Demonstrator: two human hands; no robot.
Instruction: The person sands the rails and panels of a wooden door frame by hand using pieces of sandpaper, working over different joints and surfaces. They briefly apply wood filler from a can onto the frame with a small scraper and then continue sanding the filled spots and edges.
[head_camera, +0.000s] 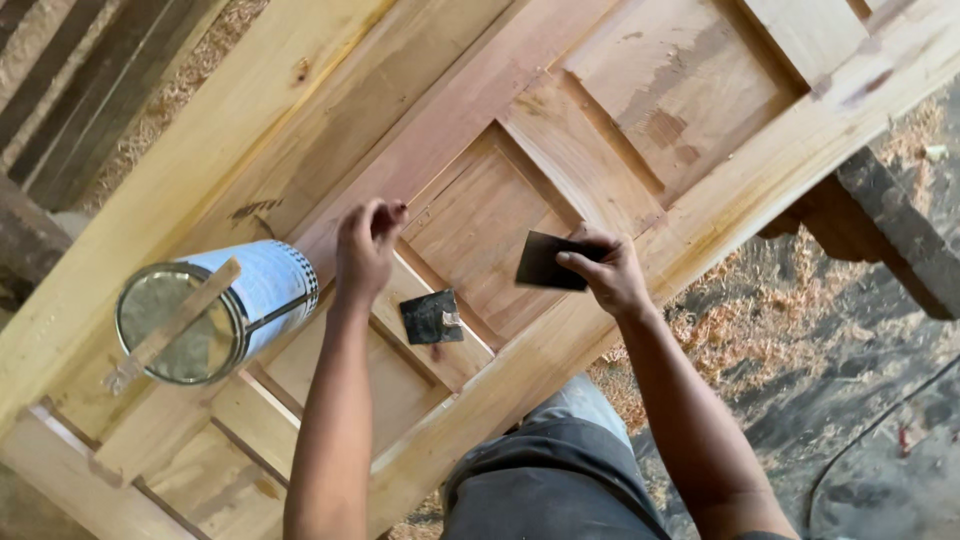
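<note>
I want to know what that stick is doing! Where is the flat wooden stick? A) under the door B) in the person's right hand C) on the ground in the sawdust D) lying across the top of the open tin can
D: the wooden stick lies slanted across the rim of the open tin can, which stands on the wooden panel door; the right hand holds a dark flat scraper instead.

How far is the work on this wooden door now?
Done: dull filler patches on the far panels of the pale panelled wooden door. In hand: the right hand holds a dark flat scraper; the left hand presses the rail. Left: near panels look bare.
</note>
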